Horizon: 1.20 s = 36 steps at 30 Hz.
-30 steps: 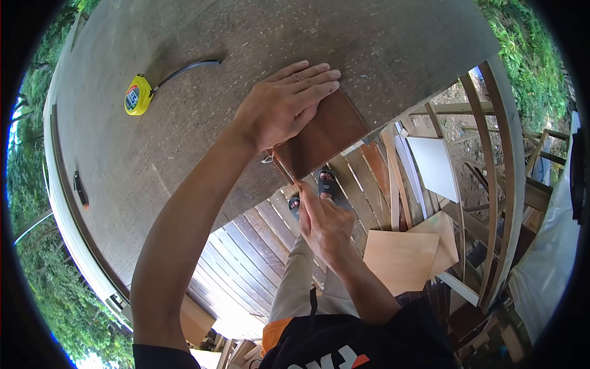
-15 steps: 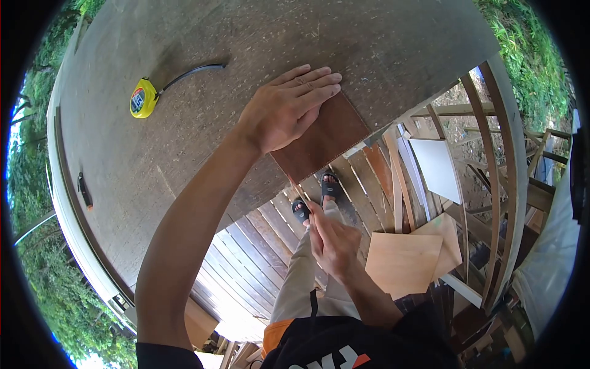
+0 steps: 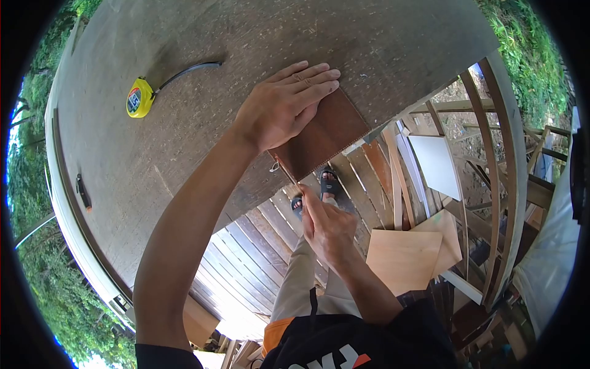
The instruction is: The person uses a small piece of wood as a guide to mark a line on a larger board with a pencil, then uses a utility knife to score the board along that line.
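Note:
A reddish-brown rectangular panel (image 3: 329, 138) with rough, speckled edges lies at the front edge of the dark worktable (image 3: 203, 117). My left hand (image 3: 286, 104) rests flat over its upper left part, fingers stretched out. Below the table edge, my right hand (image 3: 329, 227) is closed around a slim, narrow-shafted tool (image 3: 292, 178). The tool's far end meets the panel's lower left edge, and its exact kind cannot be made out. A small pale curl (image 3: 275, 166) sits at that edge, near the tool's end.
On the table lie a yellow tape measure (image 3: 140, 98) with a dark curved strap and a small dark tool (image 3: 83, 190). Plywood pieces (image 3: 402, 259), a white panel (image 3: 433, 166) and wooden framing (image 3: 473, 123) stand at the right. Slatted flooring (image 3: 246, 264) lies below.
My right hand has moved up and slightly left, bringing the tool farther along the panel's left edge. A pale curl now shows there. My left hand stays on the panel.

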Available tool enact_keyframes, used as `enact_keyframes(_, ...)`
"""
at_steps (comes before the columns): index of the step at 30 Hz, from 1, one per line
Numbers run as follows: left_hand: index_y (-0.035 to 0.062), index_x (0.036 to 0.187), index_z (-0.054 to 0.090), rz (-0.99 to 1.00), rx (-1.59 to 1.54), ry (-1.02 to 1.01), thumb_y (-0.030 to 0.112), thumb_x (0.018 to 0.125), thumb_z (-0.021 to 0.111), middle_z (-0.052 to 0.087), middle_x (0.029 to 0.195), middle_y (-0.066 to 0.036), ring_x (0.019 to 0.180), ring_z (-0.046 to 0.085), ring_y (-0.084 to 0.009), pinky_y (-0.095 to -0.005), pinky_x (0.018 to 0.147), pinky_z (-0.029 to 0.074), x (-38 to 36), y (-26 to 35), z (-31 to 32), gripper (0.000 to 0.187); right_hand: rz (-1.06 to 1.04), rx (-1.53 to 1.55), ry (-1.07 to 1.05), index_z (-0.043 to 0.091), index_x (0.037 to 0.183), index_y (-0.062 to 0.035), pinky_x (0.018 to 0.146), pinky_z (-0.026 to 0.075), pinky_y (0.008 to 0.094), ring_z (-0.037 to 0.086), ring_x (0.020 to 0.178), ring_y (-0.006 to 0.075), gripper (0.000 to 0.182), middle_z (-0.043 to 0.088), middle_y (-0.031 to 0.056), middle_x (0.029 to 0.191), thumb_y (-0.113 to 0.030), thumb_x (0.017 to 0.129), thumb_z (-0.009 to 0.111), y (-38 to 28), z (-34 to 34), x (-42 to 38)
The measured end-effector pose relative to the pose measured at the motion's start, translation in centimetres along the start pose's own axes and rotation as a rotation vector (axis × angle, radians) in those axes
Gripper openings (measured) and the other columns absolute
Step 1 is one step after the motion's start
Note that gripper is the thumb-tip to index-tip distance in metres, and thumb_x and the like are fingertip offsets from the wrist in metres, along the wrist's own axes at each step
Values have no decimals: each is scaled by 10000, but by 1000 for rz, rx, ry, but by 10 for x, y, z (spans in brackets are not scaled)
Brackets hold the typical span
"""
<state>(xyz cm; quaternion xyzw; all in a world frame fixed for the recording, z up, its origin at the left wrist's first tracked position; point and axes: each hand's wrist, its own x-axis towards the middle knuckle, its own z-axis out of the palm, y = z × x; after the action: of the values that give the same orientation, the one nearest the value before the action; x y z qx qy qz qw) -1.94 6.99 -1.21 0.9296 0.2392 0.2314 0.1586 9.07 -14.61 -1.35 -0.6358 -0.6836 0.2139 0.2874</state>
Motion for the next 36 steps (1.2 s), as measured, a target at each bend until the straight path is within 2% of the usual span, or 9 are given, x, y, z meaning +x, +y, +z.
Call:
enact_keyframes(5, 78, 1269, 625, -10, -1, 10, 9, 893, 610, 610, 1380, -65, 1326, 538, -250, -422, 1150, 404, 0, -2, -1, 382, -37, 102, 75, 609, 1264, -2, 477, 474, 308, 641, 566, 152, 469, 668, 42, 726, 13, 803, 698, 22, 3, -43)
enact_keyframes(6, 78, 1266, 626, -10, -9, 9, 10, 892, 611, 610, 1380, -65, 1327, 537, -249, -421, 1151, 403, -1, -1, -1, 380, 74, 147, -12, 651, 1176, 53, 538, 538, 322, 698, 612, 217, 320, 703, 131, 776, 57, 856, 652, 21, -7, -56)
enact_keyframes(7, 77, 1264, 626, -5, -24, 8, 11, 891, 611, 610, 1379, -64, 1327, 537, -249, -420, 1152, 402, 0, -1, 2, 378, 77, 142, -14, 651, 1176, 53, 538, 538, 322, 698, 612, 217, 320, 703, 131, 776, 57, 856, 652, 20, -8, -65)
enact_keyframes(9, 77, 1260, 628, -5, -20, 14, 11, 891, 611, 611, 1377, -65, 1325, 539, -251, -422, 1149, 405, 1, -2, 2, 376, -20, 83, 98, 632, 1257, 5, 501, 499, 313, 629, 520, 160, 453, 706, 72, 789, 24, 808, 690, 20, -10, -68)
enact_keyframes(13, 77, 1258, 630, 8, -12, 15, 9, 891, 608, 613, 1376, -68, 1322, 543, -254, -425, 1143, 411, 0, -1, 2, 374, -59, 124, 120, 644, 1250, 6, 486, 465, 296, 610, 541, 130, 414, 629, 22, 683, 7, 838, 688, 6, -6, -34)
enact_keyframes(14, 77, 1258, 630, 11, -10, 10, 9, 891, 608, 613, 1376, -68, 1322, 543, -254, -425, 1143, 411, 0, -1, 1, 374, -44, 104, 87, 632, 1262, 5, 478, 449, 296, 576, 524, 124, 437, 552, 8, 621, -13, 832, 706, 6, -4, -27)
enact_keyframes(17, 78, 1257, 633, 7, -12, 17, 7, 889, 607, 618, 1370, -68, 1316, 548, -255, -426, 1139, 416, 0, -1, 1, 375, -46, 142, 103, 616, 1280, -2, 466, 434, 310, 551, 498, 125, 463, 523, 5, 601, -31, 829, 719, 7, 5, -16)
enact_keyframes(36, 70, 1252, 635, 6, -13, 31, 14, 893, 608, 620, 1364, -72, 1309, 554, -255, -431, 1132, 423, 0, -1, 1, 364, 10, 70, 43, 604, 1294, -41, 452, 416, 311, 563, 497, 123, 468, 539, 6, 599, -48, 838, 710, -1, 7, -5)
